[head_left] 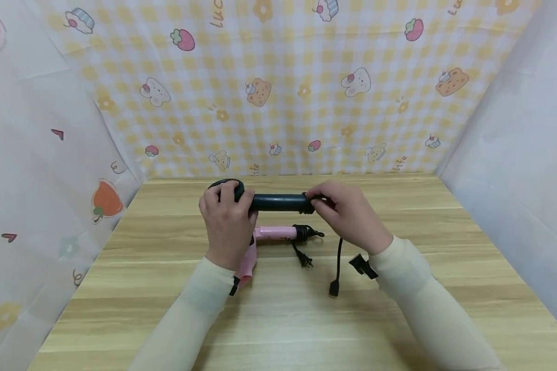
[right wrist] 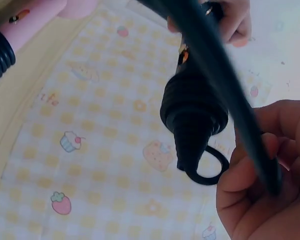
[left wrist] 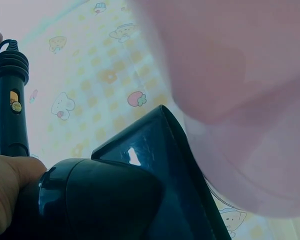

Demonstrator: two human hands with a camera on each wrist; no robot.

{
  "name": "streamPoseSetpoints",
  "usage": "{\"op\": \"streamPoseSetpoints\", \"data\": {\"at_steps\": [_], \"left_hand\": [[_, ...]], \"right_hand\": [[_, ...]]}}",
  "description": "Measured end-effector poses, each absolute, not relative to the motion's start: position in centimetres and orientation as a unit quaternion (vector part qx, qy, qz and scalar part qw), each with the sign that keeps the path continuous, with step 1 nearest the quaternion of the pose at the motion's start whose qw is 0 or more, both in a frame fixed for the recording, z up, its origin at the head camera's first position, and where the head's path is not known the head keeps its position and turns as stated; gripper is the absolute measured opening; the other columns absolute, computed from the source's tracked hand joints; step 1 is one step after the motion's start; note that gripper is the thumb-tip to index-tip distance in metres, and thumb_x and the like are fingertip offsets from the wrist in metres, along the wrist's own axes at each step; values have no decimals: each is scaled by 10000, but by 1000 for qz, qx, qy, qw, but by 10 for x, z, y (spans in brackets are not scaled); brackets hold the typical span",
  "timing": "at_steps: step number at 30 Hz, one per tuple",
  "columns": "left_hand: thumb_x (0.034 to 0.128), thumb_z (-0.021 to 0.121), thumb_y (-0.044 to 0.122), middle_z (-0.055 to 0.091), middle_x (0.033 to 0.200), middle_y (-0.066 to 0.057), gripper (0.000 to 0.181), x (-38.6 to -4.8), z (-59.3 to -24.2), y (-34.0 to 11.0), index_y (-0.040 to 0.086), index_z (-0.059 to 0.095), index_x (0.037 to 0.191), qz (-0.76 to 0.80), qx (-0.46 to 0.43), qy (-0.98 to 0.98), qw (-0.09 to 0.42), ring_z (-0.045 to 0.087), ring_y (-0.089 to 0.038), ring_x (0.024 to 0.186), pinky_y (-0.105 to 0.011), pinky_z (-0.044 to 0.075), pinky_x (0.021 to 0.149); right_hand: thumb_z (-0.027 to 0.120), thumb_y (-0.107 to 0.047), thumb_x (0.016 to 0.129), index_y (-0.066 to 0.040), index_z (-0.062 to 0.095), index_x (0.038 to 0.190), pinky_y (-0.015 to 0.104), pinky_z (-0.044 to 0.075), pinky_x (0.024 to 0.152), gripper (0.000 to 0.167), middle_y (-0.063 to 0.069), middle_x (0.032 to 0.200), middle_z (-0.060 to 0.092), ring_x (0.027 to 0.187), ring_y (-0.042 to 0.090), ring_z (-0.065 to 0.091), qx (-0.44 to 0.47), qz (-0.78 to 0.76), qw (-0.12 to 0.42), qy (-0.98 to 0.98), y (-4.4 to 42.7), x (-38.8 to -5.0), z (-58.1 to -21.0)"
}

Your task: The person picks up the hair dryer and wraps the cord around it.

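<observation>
A dark blue hair dryer (head_left: 278, 202) is held above the table, its handle pointing right. My left hand (head_left: 227, 219) grips its head from above. In the left wrist view a flared nozzle (left wrist: 170, 180) shows on the dryer. Black cord (head_left: 307, 204) is coiled round the handle's end. There my right hand (head_left: 350, 211) pinches the cord; in the right wrist view a blurred stretch of it crosses in front of the handle to the fingertips (right wrist: 240, 172). The cord's plug (head_left: 334, 288) hangs below my right hand.
Behind and below lies a pink hair dryer (head_left: 275, 233) on the wooden table (head_left: 297, 330), partly hidden by my left hand and wrist. Its black cord is wound round the handle, with the plug (head_left: 305, 260) beside it. A checked cloth (head_left: 297, 118) hangs at the back.
</observation>
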State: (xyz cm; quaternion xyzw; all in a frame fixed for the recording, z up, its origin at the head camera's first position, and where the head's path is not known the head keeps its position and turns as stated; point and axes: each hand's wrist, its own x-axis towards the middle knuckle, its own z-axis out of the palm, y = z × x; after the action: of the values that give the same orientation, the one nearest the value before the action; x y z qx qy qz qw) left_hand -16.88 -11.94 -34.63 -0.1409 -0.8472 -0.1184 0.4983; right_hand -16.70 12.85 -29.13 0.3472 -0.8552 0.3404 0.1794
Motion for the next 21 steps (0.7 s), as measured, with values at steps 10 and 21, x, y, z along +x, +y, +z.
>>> {"op": "streamPoseSetpoints", "data": {"at_steps": [10,21], "left_hand": [[773,832,124,547,1146,-175,240,-168,-348,-121,72,728,983,-123,-137,-852,490,447,-414,1023,-572,373,845],[774,832,137,550,1171,-177,256,-168,-349,-125,72,735,1002,-127,-132,-854,486,444,-421,1048,-581,366,879]], "right_hand": [[658,-92,951,-76,646,969,307,418,594,27,-19,783,562,639,130,471,330,339,175,-863,128,-176,-284],[681,-90,938,-83,634,1017,312,458,621,92,-16,876,651,685,125,545,323,342,174,-865,128,-188,-277]]}}
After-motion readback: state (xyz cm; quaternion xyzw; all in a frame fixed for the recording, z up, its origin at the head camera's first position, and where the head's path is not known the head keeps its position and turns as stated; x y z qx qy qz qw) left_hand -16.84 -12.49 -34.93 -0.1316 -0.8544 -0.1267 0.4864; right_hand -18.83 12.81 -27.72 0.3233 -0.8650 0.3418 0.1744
